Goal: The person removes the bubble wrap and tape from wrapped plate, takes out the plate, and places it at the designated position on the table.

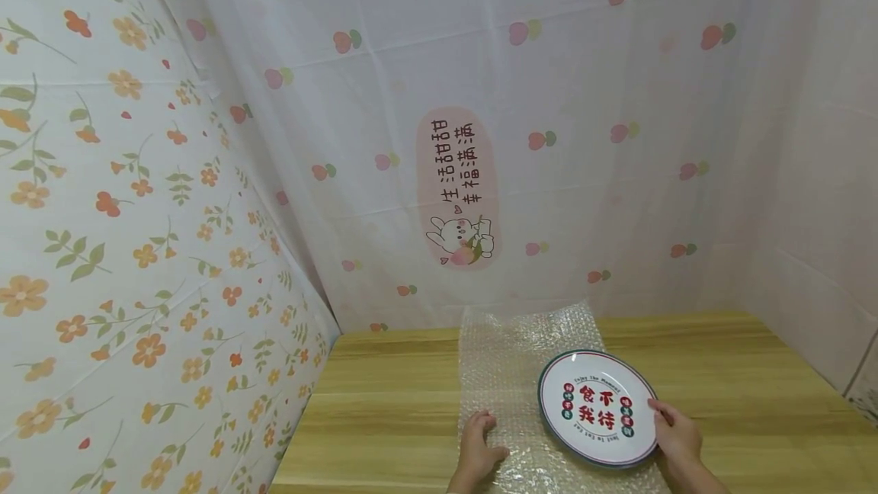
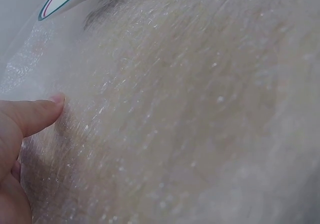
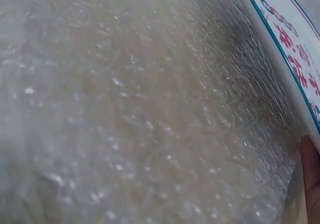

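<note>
A round white plate [image 1: 595,408] with a dark green rim, a thin red ring and red and green lettering is held above the bubble wrap, slightly tilted. My right hand [image 1: 675,439] grips its right edge, thumb on the upper face; the fingers beneath are hidden. In the right wrist view, a finger [image 3: 310,166] lies against the plate's side [image 3: 287,49]. Left of the plate, my left hand [image 1: 479,448] rests on the left edge of the clear bubble wrap [image 1: 507,372]. One digit [image 2: 42,115] stretches over the wrap in the left wrist view.
The bubble wrap lies lengthwise on a wood-grain table [image 1: 391,395], its far end near the back edge. A white curtain [image 1: 562,197] with fruit prints hangs behind. A flowered cloth [image 1: 137,250] hangs along the left side, and a pale one [image 1: 823,197] on the right.
</note>
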A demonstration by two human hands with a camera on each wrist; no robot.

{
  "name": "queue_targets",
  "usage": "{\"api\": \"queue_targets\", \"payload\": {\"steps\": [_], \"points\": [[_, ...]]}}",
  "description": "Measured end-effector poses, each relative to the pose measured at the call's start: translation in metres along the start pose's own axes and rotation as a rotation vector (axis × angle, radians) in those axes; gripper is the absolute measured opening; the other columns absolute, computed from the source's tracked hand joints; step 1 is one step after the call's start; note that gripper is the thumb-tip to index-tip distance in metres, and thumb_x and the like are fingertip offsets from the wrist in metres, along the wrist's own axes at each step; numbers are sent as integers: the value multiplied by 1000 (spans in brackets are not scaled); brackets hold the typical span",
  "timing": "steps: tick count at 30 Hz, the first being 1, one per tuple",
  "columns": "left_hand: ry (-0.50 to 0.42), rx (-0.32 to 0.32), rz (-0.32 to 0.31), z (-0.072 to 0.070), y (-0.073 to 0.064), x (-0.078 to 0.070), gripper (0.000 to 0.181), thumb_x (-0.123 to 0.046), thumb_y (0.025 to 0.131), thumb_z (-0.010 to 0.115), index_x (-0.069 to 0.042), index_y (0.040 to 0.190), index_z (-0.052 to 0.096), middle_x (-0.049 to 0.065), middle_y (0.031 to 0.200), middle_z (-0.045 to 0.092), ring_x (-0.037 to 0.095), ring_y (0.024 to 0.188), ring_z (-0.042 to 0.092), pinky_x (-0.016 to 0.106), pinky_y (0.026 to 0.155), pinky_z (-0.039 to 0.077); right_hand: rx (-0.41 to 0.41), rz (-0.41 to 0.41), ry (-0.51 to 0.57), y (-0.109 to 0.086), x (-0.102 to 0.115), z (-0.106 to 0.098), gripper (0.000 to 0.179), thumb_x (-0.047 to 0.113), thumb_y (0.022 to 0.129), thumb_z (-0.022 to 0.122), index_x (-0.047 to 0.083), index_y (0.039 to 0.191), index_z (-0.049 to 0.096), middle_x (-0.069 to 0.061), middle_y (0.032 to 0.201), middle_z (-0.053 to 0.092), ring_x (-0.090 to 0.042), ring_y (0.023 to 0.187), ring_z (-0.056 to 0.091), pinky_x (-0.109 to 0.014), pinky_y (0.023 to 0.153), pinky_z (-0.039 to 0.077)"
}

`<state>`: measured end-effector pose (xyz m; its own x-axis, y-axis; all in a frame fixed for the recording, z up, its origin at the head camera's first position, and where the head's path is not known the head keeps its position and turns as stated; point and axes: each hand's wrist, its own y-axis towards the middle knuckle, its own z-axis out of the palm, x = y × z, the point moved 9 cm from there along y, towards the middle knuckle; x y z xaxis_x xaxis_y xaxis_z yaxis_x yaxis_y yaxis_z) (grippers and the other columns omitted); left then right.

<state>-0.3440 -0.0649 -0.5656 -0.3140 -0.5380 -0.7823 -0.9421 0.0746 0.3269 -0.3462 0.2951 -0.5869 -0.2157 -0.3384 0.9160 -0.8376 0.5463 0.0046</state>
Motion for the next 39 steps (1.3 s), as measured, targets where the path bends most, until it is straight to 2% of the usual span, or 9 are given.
{"api": "queue_targets", "payload": {"steps": [4, 6, 9, 12, 15, 19, 24, 33, 39], "points": [[3, 19, -16, 2, 1, 3, 43, -1, 56, 77, 4, 94, 59, 19, 110, 52, 43, 110, 41, 48, 93, 31, -7, -1, -4, 1, 0, -2, 28, -4, 86, 44, -11, 111, 53, -32, 118, 47, -42, 104, 47, -8, 53, 38], [-1, 17, -8, 2, 1, 3, 43, -1, 55, 77, 4, 94, 59, 19, 110, 52, 44, 109, 41, 49, 93, 31, 1, 17, -3, 1, -1, -2, 28, -4, 87, 43, -10, 113, 52, -32, 119, 45, -42, 106, 46, -15, 60, 45], [-5, 9, 4, 1, 1, 2, 42, -2, 55, 77, 3, 93, 59, 19, 109, 53, 44, 108, 42, 48, 93, 32, 6, 35, -1, 2, -2, -2, 29, -3, 88, 42, -9, 115, 51, -31, 121, 44, -43, 108, 44, -30, 71, 48], [-9, 4, 10, 1, 0, 2, 42, -2, 55, 78, 2, 92, 59, 17, 108, 53, 42, 107, 43, 46, 92, 33, 4, 44, -2, 3, -4, -4, 29, -3, 88, 42, -9, 115, 51, -31, 121, 44, -43, 109, 44, -33, 72, 48], [-2, 4, 9, 1, 0, 2, 42, -2, 55, 78, 2, 92, 58, 16, 108, 53, 40, 106, 45, 43, 92, 34, 3, 48, 10, -1, -1, -7, 29, -3, 88, 42, -10, 115, 50, -32, 121, 43, -44, 107, 45, -19, 59, 47], [11, -4, 17, 1, -1, 2, 42, -2, 55, 77, 2, 92, 58, 17, 108, 53, 39, 105, 45, 43, 92, 34, 11, 70, 42, -5, 3, -11, 31, -2, 88, 40, -11, 116, 49, -33, 122, 41, -44, 107, 43, -9, 44, 35], [13, -7, 15, 2, -2, 3, 42, -3, 55, 77, 2, 92, 58, 16, 107, 53, 39, 105, 45, 43, 92, 34, 12, 112, 54, -2, -4, -13, 32, -1, 89, 38, -11, 118, 47, -33, 124, 39, -42, 110, 40, -10, 43, 35], [6, 4, 6, 3, -1, 5, 42, -4, 55, 78, 1, 92, 59, 16, 108, 53, 38, 106, 45, 42, 92, 34, -11, 102, 50, -2, -5, -19, 32, -2, 87, 39, -11, 117, 48, -33, 123, 41, -42, 107, 44, -11, 44, 38], [-2, -2, 4, 2, -1, 5, 42, -3, 55, 78, 2, 92, 59, 16, 108, 53, 38, 106, 45, 42, 93, 34, -11, 133, 66, 0, -6, -21, 33, -3, 87, 38, -10, 118, 47, -33, 123, 40, -42, 107, 43, -13, 44, 39]]}}
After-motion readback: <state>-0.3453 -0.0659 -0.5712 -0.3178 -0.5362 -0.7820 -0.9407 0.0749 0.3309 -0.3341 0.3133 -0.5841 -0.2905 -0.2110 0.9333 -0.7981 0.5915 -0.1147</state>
